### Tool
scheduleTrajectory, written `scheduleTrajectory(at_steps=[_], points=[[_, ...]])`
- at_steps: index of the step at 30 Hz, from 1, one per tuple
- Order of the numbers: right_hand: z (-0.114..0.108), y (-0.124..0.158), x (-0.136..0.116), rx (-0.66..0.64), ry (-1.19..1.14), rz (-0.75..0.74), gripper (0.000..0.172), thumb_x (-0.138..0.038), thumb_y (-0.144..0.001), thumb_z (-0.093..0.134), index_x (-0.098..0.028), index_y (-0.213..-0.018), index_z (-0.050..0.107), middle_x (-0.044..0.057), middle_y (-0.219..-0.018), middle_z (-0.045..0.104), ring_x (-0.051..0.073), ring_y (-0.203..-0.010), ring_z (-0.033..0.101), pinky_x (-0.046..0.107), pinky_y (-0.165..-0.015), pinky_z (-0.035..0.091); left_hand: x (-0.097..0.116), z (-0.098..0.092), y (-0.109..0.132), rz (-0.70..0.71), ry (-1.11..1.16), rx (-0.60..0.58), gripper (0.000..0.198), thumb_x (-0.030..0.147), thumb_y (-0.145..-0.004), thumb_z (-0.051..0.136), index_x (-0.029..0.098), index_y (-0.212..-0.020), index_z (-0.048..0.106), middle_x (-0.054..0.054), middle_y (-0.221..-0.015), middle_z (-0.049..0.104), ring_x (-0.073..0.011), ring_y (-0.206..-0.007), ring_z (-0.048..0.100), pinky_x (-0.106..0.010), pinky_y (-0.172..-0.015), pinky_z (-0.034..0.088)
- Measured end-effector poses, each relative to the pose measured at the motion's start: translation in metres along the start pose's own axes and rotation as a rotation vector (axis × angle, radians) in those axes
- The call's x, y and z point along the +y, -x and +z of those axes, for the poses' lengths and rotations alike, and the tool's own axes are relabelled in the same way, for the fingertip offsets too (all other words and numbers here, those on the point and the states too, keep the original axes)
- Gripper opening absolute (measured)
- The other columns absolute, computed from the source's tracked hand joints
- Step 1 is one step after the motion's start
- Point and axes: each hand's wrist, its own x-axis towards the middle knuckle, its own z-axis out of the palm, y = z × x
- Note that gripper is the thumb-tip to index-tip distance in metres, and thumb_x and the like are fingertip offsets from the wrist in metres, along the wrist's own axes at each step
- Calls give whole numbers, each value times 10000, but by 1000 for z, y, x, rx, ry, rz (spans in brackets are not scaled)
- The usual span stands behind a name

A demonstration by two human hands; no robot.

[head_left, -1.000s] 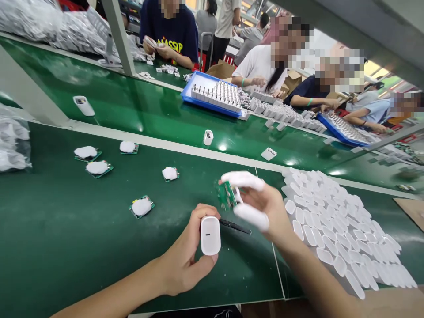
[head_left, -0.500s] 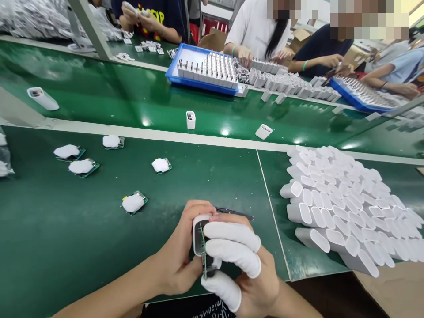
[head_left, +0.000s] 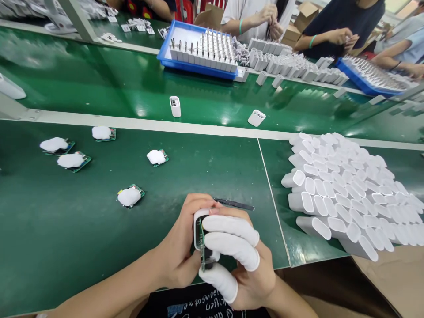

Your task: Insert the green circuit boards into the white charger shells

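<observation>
While left hand (head_left: pixel 175 256) clenched white charger shell (head_left: pixel 198 225), right hand (head_left: pixel 253 282) pinched green circuit board (head_left: pixel 202 245) edge-on against it; long axes ran fore-aft, tweezers (head_left: pixel 233 204) just beyond hands.

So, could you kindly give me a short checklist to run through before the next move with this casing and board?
1. Casing firm in the left hand: ok, gripped against the palm.
2. Board held by the right hand: ok, pressed edge-on against the casing.
3. Board seated in casing: cannot tell, the fingers hide the joint.
4. Finger cots on: ok on the right hand; not ok on the left, whose fingers look bare.
5. Tweezers within reach: ok, lying just beyond the hands.
</observation>
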Motion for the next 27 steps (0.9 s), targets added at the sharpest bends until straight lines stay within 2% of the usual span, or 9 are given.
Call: scheduleTrajectory(at_steps=[3,9,13,15,17,19,21,24,27], points=[[1,0,0,14,19,19,539,-204,-852,662,-311,-1345,470,77,-1150,656,267,-1106,620,494,-997,509,-1,1,0,5,-1,0,504,456,-922,449,225,-1352,322,-104,-1122,457,-249,-1086,446,-414,-887,483],[3,-2,-1,73,99,-106,289,-169,-864,631,-138,-1145,575,123,-1102,651,271,-1121,611,443,-1023,511,3,-1,-5,19,0,-9,480,440,-928,434,220,-1342,330,-115,-1094,487,-268,-1024,495,-462,-821,520],[3,-5,-1,47,109,-81,303,-162,-850,645,-145,-1138,553,112,-1088,648,280,-1182,579,459,-1059,478,3,-3,-3,21,-15,-4,467,412,-924,446,196,-1325,349,-119,-1114,476,-261,-1060,488,-447,-849,526],[3,-4,-1,28,158,-64,329,-163,-851,643,-166,-1160,530,110,-1173,621,273,-1235,539,478,-1101,426,1,-3,0,6,-11,-1,464,370,-919,456,191,-1333,350,-120,-1143,467,-251,-1069,489,-421,-840,529],[2,-2,-3,21,187,17,445,-257,-860,663,-187,-1256,474,132,-1354,509,286,-1322,449,505,-1129,376,-1,-2,2,1,-21,23,474,336,-904,485,206,-1340,351,-113,-1148,471,-245,-1056,494,-401,-817,526],[1,3,-4,13,100,202,687,-396,-828,703,-221,-1392,353,142,-1476,382,309,-1363,395,519,-1114,388,-2,-1,2,21,-66,56,489,300,-885,510,207,-1338,352,-110,-1135,475,-248,-1062,484,-395,-815,512],[3,6,-5,-29,-130,424,821,-444,-806,718,-264,-1458,253,130,-1476,398,295,-1312,469,481,-1049,471,-4,0,1,82,-157,75,489,298,-878,511,186,-1326,351,-116,-1122,472,-255,-1082,459,-409,-847,486],[8,5,-1,-44,-507,571,699,-388,-823,712,-286,-1406,339,92,-1320,559,227,-1136,618,385,-931,565,-7,-1,-1,191,-337,87,443,359,-904,454,161,-1290,367,-121,-1103,471,-263,-1068,444,-434,-875,442],[14,1,6,55,-643,574,598,-330,-782,759,-264,-1298,464,62,-1171,640,192,-1024,662,345,-889,578,-7,0,0,215,-455,75,409,329,-906,430,160,-1272,362,-124,-1075,487,-270,-1040,450,-450,-865,427]])
